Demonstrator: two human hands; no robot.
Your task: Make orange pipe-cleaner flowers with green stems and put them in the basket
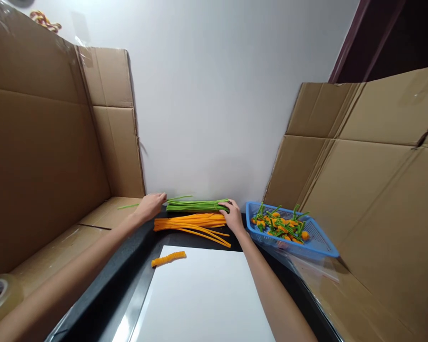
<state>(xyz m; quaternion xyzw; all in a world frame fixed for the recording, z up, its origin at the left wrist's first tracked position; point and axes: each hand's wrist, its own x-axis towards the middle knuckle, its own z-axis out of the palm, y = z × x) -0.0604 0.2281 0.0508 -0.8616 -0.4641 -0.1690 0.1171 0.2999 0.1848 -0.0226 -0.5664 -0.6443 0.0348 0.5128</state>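
Observation:
My left hand (pixel 153 204) is closed on a green pipe cleaner (pixel 180 197), whose ends stick out on both sides of the fist. My right hand (pixel 232 213) rests with bent fingers around the right end of a bundle of green pipe cleaners (pixel 196 205) lying along the wall. Just in front of that bundle lies a bunch of orange pipe cleaners (pixel 189 222), several strands fanned out to the right. Nearer to me, a short crimped orange piece (pixel 169 259) lies across the edge of a white board (pixel 207 294).
On the right a blue plastic basket (pixel 324 247) holds several small orange and green pipe-cleaner pieces (pixel 281 225). Cardboard panels stand at the left (pixel 39 142) and right (pixel 378 190). A tape roll (pixel 10 297) lies at lower left. The white wall (pixel 207 118) closes off the back.

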